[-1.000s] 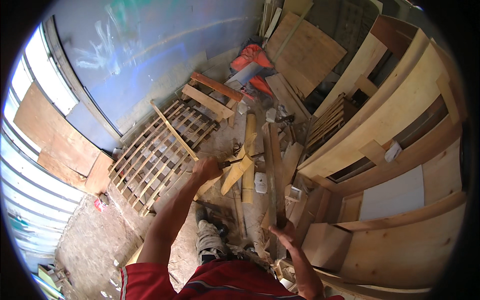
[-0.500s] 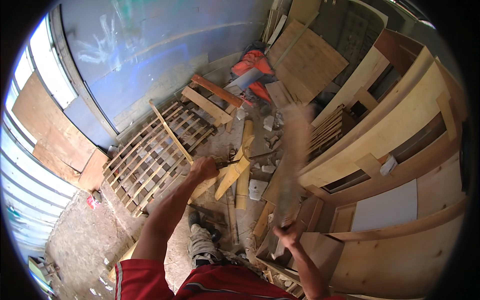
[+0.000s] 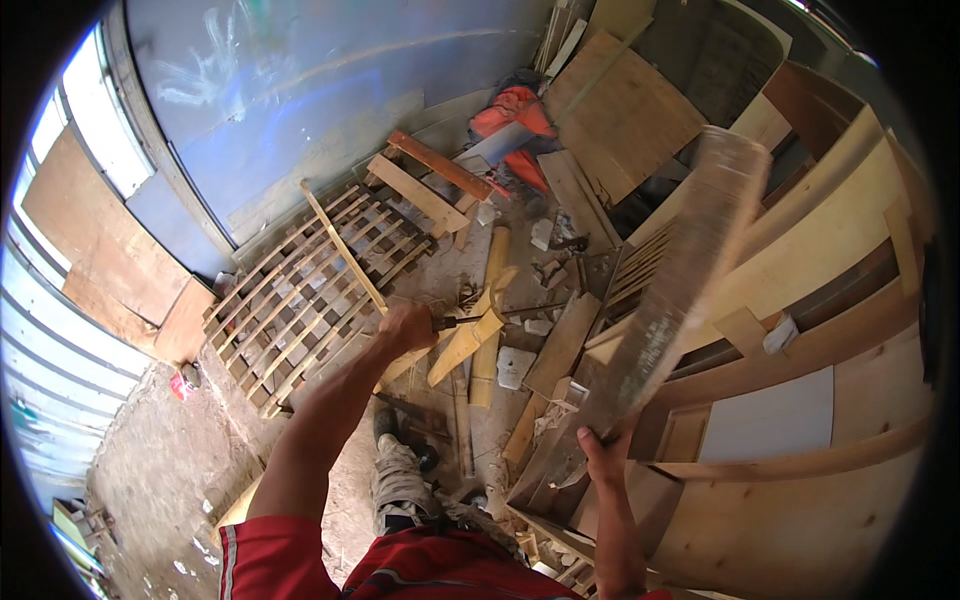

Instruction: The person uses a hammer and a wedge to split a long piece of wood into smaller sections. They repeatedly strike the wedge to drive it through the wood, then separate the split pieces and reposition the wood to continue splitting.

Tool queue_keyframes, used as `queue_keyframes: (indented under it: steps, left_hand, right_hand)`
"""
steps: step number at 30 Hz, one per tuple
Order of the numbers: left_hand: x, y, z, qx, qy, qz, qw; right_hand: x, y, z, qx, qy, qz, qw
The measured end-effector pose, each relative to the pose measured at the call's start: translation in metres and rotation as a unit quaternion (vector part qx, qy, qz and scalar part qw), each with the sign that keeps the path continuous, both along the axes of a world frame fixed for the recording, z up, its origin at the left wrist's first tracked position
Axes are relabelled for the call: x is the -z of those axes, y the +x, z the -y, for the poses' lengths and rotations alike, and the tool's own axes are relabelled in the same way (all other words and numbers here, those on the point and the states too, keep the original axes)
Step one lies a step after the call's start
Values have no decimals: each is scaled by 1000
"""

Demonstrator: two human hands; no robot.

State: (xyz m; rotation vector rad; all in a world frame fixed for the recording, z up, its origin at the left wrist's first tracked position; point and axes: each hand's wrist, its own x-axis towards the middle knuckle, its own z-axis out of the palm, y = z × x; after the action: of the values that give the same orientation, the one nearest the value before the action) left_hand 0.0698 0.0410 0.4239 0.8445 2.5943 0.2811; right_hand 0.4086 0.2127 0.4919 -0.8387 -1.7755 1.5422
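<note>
My left hand (image 3: 408, 328) is closed around the dark handle of a long-bladed knife. The knife's blade (image 3: 462, 321) sits in the upper end of a split piece of bamboo (image 3: 464, 352), and its thin tip sticks out past the right side. Behind that piece lies a bamboo pole (image 3: 484, 375) on the floor. My right hand (image 3: 605, 452) grips the lower end of a long, worn wooden board (image 3: 665, 300), which is tilted up and to the right, away from the knife. The board's far end is slightly blurred.
A slatted wooden pallet (image 3: 310, 290) lies to the left. Loose planks (image 3: 420, 197), an orange and dark bundle (image 3: 512, 115) and white rubble (image 3: 515, 367) cover the floor ahead. A large wooden frame (image 3: 790, 390) fills the right side. My boot (image 3: 386, 420) stands below the bamboo.
The board in my right hand has swung to the right, away from the knife and bamboo. My left hand keeps its hold on the knife, almost unmoved.
</note>
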Motion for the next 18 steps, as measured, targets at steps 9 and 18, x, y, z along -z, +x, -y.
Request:
queue_keyframes:
  steps: [9,18]
  left_hand:
    - [3,-3,6,40,16,-38,998]
    - [7,-7,13,14,20,-13,1000]
  right_hand:
    - [76,45,-5,-214,-18,301,929]
    - [6,4,-15,35,8,-12,999]
